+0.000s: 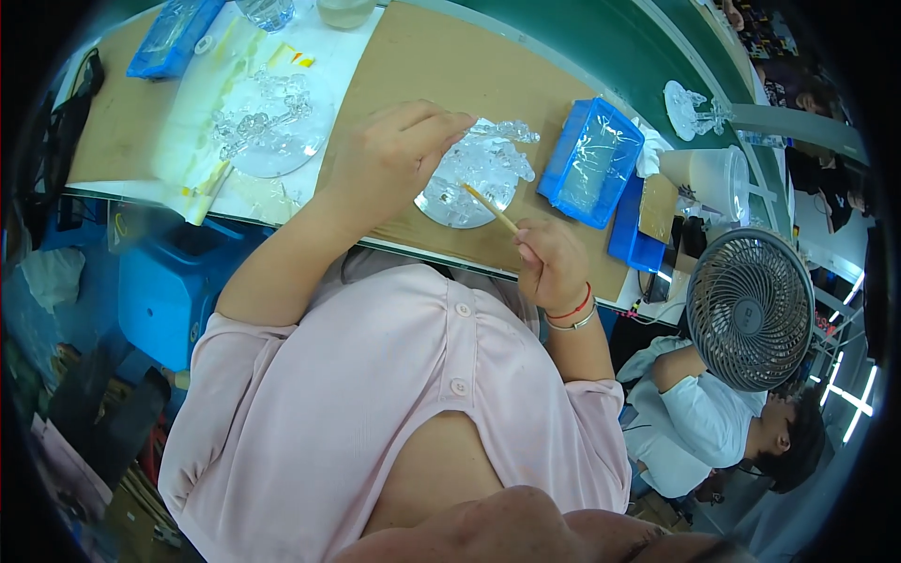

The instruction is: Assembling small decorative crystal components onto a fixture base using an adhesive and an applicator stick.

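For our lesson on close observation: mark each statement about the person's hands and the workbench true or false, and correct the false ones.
1. The right hand holds a thin wooden stick. True.
2. The left hand rests on the fan. False: its fingers touch the clear crystal piece on the brown table.
3. A blue tray lies right of the crystal piece. True.
4. The fan stands left of the person. False: it is at the right.

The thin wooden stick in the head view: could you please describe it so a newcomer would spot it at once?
On the brown worktop, find the round clear disc piled with glassy pieces. The wooden stick slants across its lower edge, held in the right hand. It is the only slim, tan thing among transparent parts.
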A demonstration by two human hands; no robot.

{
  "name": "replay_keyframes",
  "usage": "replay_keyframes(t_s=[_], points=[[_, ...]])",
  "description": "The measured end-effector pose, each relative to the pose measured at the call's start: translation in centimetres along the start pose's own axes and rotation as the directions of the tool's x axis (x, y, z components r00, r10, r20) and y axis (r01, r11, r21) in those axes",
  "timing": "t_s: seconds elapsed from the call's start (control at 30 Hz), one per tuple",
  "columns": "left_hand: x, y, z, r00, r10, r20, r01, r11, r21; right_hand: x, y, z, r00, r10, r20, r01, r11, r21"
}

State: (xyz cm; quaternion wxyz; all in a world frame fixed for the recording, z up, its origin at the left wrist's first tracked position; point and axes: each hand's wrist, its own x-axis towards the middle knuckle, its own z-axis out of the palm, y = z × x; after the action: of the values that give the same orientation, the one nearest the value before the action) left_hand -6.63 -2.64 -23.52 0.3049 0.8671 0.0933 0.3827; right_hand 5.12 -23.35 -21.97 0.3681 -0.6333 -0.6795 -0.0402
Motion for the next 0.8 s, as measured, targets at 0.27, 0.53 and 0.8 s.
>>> replay_keyframes(t_s=[0.27, 0.53, 0.8], points=[[-0.2, -0.1, 0.3, 0.999, 0.007, -0.045, -0.008, 1.000, -0.021, -0.2, -0.6, 0.8, 0.910, 0.396, -0.120, -0.378, 0.914, 0.144], [-0.1, -0.3, -0.1, 0.999, 0.031, -0.030, -0.032, 0.999, -0.005, 0.2, -0.9, 1.6, 0.986, 0.121, -0.115, -0.120, 0.993, 0.009], [-0.1, -0.1, -0.3, 0.999, 0.028, 0.033, -0.028, 1.000, 0.005, 3.6, -0.3, 2.2, 0.965, 0.254, -0.070, -0.250, 0.966, 0.068]])
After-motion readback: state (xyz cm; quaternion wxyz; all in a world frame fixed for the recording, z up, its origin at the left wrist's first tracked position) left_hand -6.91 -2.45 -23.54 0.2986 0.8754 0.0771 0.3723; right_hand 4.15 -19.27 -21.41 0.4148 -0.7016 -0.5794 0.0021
